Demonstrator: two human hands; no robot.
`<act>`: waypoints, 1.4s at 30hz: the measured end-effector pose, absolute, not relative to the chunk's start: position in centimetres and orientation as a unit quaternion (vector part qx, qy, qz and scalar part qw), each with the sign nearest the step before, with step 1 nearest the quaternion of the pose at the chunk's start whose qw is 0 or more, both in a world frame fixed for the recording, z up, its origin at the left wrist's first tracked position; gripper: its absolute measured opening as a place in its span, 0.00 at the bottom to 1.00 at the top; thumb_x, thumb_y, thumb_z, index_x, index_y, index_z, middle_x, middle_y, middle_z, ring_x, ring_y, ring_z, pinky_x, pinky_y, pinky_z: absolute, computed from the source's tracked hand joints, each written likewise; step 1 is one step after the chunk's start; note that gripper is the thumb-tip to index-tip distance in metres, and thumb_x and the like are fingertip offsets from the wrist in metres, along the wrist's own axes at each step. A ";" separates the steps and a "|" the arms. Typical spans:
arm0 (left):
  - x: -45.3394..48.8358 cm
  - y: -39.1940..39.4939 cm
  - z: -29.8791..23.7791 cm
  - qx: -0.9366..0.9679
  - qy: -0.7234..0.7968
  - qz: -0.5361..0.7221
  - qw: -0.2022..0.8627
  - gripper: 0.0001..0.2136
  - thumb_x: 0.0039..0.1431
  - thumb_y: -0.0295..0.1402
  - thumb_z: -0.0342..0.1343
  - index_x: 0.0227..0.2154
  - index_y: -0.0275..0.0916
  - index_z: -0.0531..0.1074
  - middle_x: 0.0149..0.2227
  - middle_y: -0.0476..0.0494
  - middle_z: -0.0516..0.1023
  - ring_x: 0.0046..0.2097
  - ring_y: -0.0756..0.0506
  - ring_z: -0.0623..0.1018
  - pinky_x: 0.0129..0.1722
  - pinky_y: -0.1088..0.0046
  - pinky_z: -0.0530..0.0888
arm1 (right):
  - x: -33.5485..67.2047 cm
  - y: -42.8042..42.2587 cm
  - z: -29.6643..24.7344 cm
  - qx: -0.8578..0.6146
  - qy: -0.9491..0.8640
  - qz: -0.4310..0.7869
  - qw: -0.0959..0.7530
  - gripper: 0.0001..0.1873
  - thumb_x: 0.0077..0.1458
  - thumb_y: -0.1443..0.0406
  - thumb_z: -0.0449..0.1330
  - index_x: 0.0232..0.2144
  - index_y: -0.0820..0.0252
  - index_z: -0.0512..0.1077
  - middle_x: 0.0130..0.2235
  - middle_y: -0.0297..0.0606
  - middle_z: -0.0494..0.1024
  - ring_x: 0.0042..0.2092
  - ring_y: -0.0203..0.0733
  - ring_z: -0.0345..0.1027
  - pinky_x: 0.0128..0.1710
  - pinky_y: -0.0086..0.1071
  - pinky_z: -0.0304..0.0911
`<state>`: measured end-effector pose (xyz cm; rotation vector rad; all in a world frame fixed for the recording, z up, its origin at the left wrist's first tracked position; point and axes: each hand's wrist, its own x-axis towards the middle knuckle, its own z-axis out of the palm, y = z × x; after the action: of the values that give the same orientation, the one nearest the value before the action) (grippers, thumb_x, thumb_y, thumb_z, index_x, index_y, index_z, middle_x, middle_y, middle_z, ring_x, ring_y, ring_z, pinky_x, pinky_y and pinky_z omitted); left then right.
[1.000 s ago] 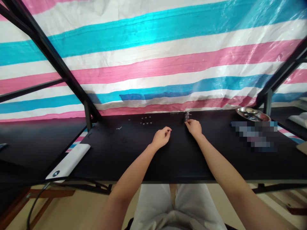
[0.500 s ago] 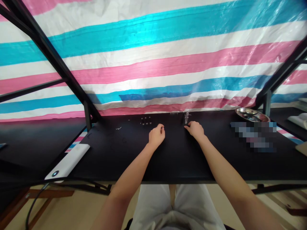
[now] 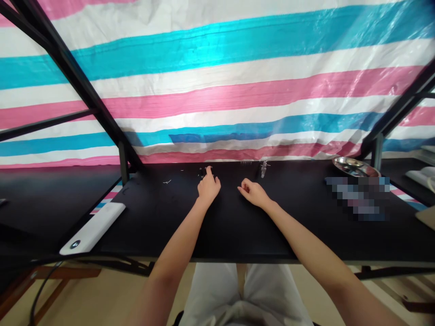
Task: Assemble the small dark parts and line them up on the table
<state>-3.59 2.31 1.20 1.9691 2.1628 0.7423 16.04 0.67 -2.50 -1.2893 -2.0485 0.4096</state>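
Observation:
My left hand [image 3: 208, 186] reaches across the black table [image 3: 217, 226], its fingertips bunched on a small cluster of dark parts [image 3: 203, 171] near the back edge. What those fingers pinch is too small to make out. My right hand [image 3: 253, 193] rests on the table just to the right, fingers curled in, their contents hidden. A small silvery piece [image 3: 263, 167] stands behind the right hand, and a short row of tiny dark parts [image 3: 246, 162] lies to its left.
A metal dish [image 3: 355, 166] sits at the back right beside a blurred patch. A white power bank [image 3: 92, 228] with a cable lies at the table's left edge. Black frame posts [image 3: 124, 165] stand at both back corners before a striped tarp. A white scrap [image 3: 167, 182] lies left.
My left hand moved left and forward onto the cluster of dark parts. My right hand drew back left from the silvery piece and curled shut.

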 end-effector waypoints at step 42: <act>0.4 0.1 -1.3 0.590 0.435 0.483 0.480 0.13 0.56 0.38 0.49 0.40 0.38 0.58 0.24 0.54 0.71 0.12 0.58 0.64 0.11 0.84 0.56 | 14.8 0.3 -1.2 -0.387 -0.526 0.512 0.558 0.16 0.43 0.54 0.61 0.29 0.60 0.67 0.22 0.28 0.69 0.18 0.29 0.58 0.18 0.26 0.55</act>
<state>0.36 0.13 -1.31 1.4393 1.0606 1.1777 14.78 0.29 -1.24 -0.9140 -1.2406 1.2067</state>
